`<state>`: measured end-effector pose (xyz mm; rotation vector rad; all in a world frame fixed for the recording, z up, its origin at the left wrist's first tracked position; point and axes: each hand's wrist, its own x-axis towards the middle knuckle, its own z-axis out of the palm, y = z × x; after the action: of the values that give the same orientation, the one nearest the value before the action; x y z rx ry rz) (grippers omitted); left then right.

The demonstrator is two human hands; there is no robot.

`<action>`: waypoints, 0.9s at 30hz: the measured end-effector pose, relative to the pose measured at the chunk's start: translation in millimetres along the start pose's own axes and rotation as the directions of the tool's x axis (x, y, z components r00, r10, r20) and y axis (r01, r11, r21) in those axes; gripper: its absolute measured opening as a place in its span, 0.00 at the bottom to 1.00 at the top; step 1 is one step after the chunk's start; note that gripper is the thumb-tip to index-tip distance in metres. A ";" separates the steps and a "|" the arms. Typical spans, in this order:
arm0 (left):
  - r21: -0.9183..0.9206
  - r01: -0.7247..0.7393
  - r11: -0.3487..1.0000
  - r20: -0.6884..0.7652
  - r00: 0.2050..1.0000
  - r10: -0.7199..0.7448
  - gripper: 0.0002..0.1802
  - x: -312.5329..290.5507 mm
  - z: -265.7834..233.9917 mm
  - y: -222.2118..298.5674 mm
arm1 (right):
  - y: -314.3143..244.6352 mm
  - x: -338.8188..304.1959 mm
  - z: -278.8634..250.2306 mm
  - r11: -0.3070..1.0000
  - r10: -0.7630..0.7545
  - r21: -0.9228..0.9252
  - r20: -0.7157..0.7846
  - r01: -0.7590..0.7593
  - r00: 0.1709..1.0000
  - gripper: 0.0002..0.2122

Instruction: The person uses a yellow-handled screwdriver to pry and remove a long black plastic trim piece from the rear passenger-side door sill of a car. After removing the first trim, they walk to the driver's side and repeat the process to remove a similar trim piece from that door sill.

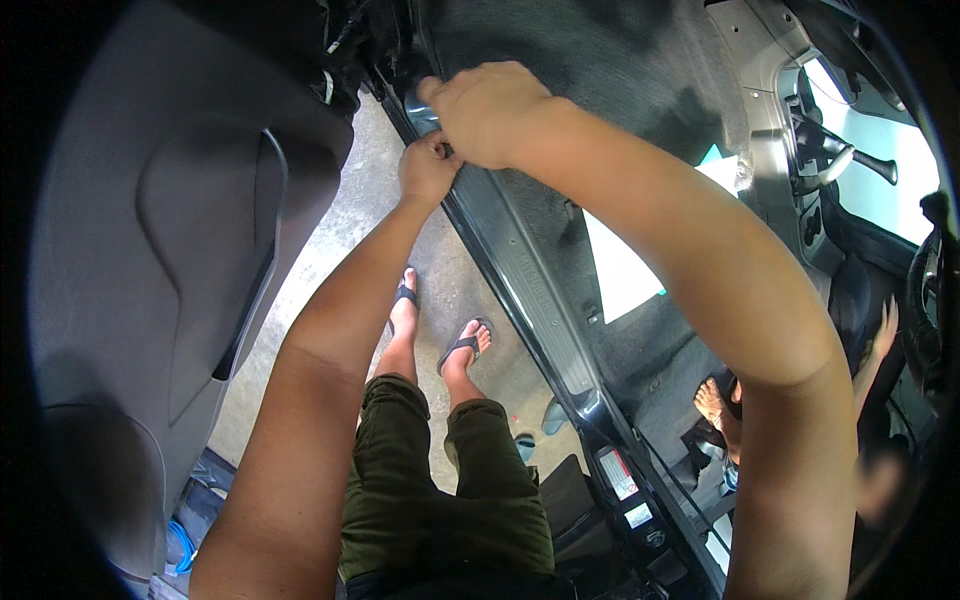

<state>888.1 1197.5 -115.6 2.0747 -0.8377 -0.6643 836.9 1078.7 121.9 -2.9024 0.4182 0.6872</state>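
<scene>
Both my hands are at the front end of a car's door sill [525, 265], a long dark strip along the open doorway. My right hand [495, 112] is closed, with its fingers curled down near a shiny grey-blue curved piece [421, 114] at the sill's end. Just below it, my left hand [430, 172] is closed in a pinch at the sill's outer edge. What either set of fingers grips is hidden. Dark grey carpet [570, 60] covers the car floor beside the right hand.
An open door panel [110, 230] stands at the left. A white sheet [620, 265] lies on the carpet. Inside, another person's foot [709, 402] and hand [884, 328] show at the right. Loose footwear [554, 416] lies on the concrete. Blue cable [181, 546] shows lower left.
</scene>
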 end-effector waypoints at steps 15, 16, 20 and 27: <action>0.203 -0.235 0.951 0.040 0.972 0.232 0.12 5.4 -10.8 7.8 | -0.8 -27.3 22.6 0.983 -0.184 -0.059 -0.309 0.174 0.933 0.14; 0.224 -0.250 0.942 0.060 0.968 0.243 0.12 5.2 -13.8 10.7 | 0.6 -35.0 22.2 0.985 -0.174 -0.040 -0.341 0.171 0.924 0.14; 0.193 -0.361 0.912 0.129 0.931 0.341 0.12 -11.5 -36.0 11.2 | 6.0 -85.4 23.4 0.987 -0.050 0.117 -0.415 0.108 0.908 0.11; -0.455 0.564 0.689 0.570 0.779 -0.261 0.10 -115.6 -91.5 -28.7 | 26.9 -211.8 80.9 -0.451 0.363 0.870 0.384 -0.200 0.849 0.21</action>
<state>885.9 1340.2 -68.9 1.5066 -0.2773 -1.5269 613.3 1118.5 145.0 -0.9276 1.1380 -0.0532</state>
